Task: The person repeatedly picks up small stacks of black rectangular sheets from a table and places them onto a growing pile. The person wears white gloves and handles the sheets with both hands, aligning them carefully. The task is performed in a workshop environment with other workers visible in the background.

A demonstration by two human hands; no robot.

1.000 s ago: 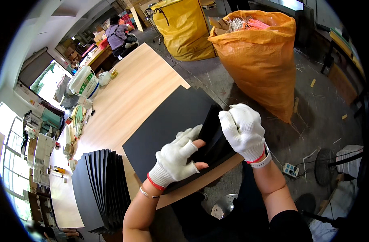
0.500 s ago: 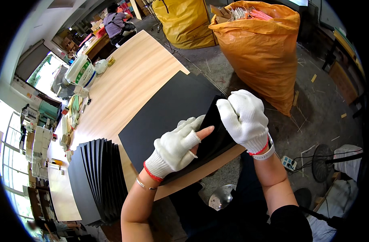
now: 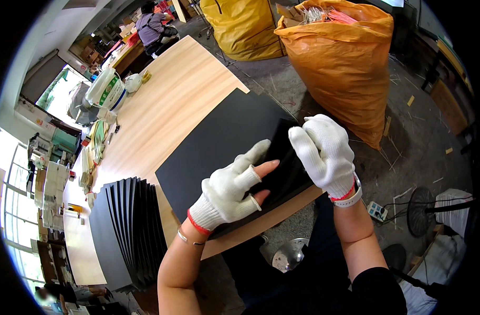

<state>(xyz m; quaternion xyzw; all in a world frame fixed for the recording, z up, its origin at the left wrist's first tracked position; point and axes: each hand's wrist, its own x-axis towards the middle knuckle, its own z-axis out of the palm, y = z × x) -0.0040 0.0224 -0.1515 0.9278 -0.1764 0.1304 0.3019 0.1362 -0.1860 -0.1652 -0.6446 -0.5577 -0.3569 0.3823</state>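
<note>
A stack of black sheets (image 3: 214,131) lies on the wooden table in front of me, its right-hand edge partly fanned. My left hand (image 3: 229,191), in a white knit glove with bare fingertips showing, rests over the sheets with its fingers spread. At the stack's right edge my right hand (image 3: 324,155), also gloved in white, is closed around the edge of a slightly lifted, curved black sheet (image 3: 282,142). The glove hides the exact grip. To the left stands a second, fanned pile of black sheets (image 3: 127,231).
The wooden table (image 3: 182,79) stretches away to the far left, with a white bucket (image 3: 106,92) along its left side. An orange sack (image 3: 340,68) and a yellow sack (image 3: 242,29) stand on the floor beyond. A person (image 3: 153,29) sits at the back.
My left hand's fingers have spread wider, thumb and forefinger apart. The right hand has shifted slightly right, and the lifted sheet by it lies lower and flatter. The view has shifted slightly.
</note>
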